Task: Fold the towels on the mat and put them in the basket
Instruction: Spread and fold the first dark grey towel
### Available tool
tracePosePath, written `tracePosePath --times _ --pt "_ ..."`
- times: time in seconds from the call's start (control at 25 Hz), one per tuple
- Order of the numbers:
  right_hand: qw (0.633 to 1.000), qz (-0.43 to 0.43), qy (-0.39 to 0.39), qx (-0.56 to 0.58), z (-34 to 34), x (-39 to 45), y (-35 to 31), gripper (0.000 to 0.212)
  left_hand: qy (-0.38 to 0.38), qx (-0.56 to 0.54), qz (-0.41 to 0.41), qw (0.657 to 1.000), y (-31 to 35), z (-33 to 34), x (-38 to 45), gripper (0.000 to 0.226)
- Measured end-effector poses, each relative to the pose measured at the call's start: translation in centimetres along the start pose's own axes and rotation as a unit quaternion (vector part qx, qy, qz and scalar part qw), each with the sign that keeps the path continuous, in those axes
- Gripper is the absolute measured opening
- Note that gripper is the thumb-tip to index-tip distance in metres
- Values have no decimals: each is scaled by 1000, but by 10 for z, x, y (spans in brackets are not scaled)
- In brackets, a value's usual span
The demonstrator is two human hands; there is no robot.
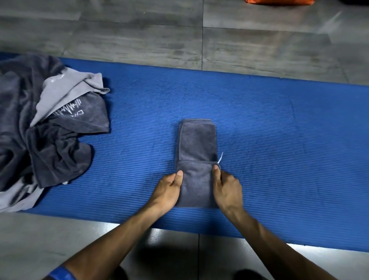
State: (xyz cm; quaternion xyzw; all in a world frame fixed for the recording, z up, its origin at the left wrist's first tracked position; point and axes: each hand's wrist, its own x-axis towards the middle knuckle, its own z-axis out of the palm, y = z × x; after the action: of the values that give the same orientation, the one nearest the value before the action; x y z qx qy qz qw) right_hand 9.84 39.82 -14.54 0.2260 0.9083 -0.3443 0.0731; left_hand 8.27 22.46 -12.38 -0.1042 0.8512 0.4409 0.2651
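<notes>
A person's left hand (171, 186) and right hand (225, 184) pinch the two near corners of a dark grey towel (197, 147) lying in the middle of a ribbed blue exercise mat (279, 140). Each thumb lies on top of the cloth with the fingers curled under its edge, holding the near flap doubled over the narrow folded strip. A small white tag (220, 158) sticks out at the towel's right edge, just beyond the right thumb.

At the mat's left end sits a crumpled heap of unfolded towels (46, 128), dark grey and lighter grey, one bearing white printed lettering too small to read. The heap spills off the mat's near-left corner.

The mat stretches across a floor of large grey tiles (139, 30), their joints running as thin dark lines; the near tiles show a bright glare. An orange object (279, 1), cut off by the frame, lies at the far edge. A blue band (60, 274) circles the left forearm.
</notes>
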Motion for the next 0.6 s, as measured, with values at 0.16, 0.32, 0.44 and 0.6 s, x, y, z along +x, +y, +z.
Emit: tracePosePath --times 0.16,0.32,0.44,0.6 --pt "989 -47 -14 137 -6 0 0 26 29 49 52 997 -8 4 -2 42" --pt "984 -155 0 91 -8 13 -1 25 9 33 54 998 -6 3 -6 39" --pt "983 -113 -26 139 -7 24 -1 17 9 23 50 998 -8 3 -5 39" --pt "973 -78 -61 210 -3 41 1 14 21 79 9 997 -4 4 0 38"
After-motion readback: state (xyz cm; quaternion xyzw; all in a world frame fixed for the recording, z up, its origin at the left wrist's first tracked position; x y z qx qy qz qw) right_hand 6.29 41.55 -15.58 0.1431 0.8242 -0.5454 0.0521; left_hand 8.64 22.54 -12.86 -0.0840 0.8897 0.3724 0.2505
